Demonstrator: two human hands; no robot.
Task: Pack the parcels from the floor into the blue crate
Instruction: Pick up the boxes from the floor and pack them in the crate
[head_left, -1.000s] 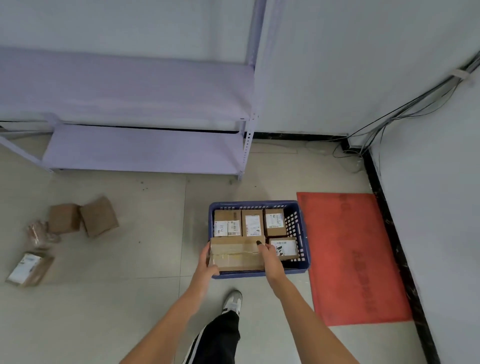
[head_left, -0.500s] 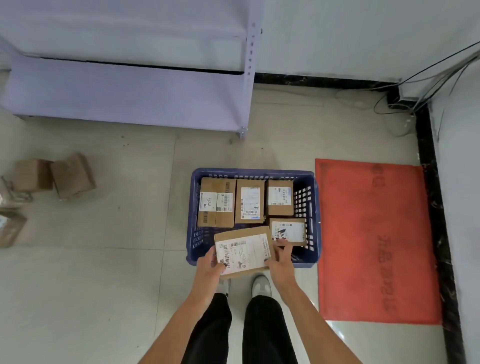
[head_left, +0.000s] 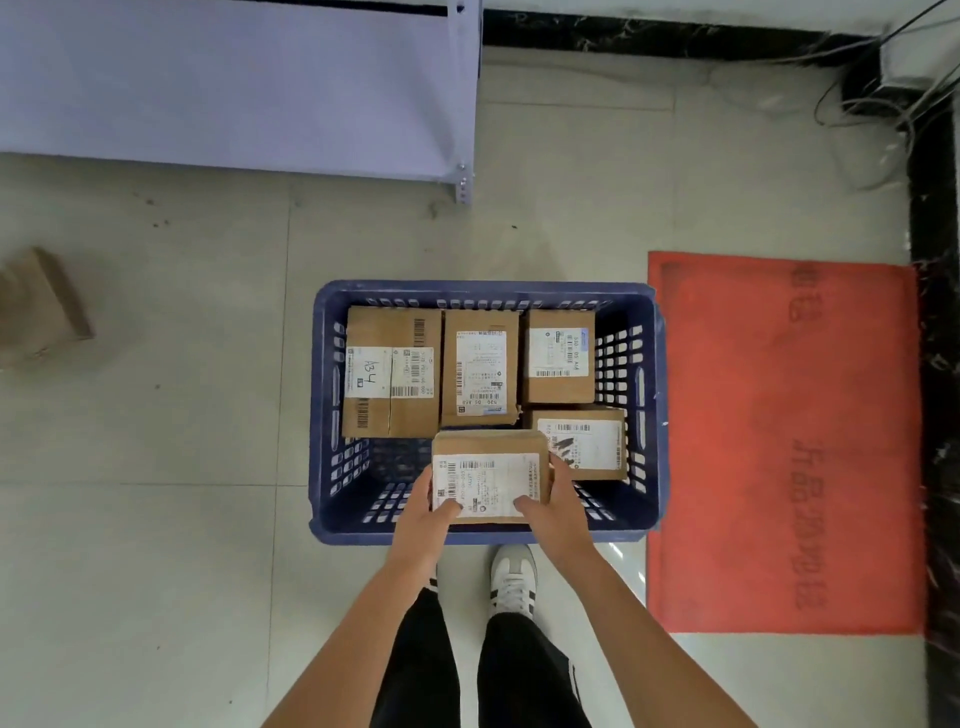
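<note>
A blue crate (head_left: 324, 415) stands on the floor right in front of my feet. Inside it lie several brown cardboard parcels with white labels, three in a back row and one (head_left: 587, 441) at the front right. Both hands hold another labelled parcel (head_left: 488, 475) inside the crate's front middle. My left hand (head_left: 423, 519) grips its left edge, thumb on the label. My right hand (head_left: 556, 512) grips its right edge, thumb on top. One more parcel (head_left: 41, 306) lies on the floor at the far left, partly cut off.
A red mat (head_left: 784, 441) lies right of the crate. A pale shelf unit (head_left: 234, 83) with a metal post (head_left: 462, 176) stands behind to the left. Cables (head_left: 883, 93) run along the dark skirting at the back right. My shoe (head_left: 511, 577) is close to the crate's front wall.
The parcel was turned label up and brought down over the front edge into the crate. My head came closer and tilted down, so the crate looks larger.
</note>
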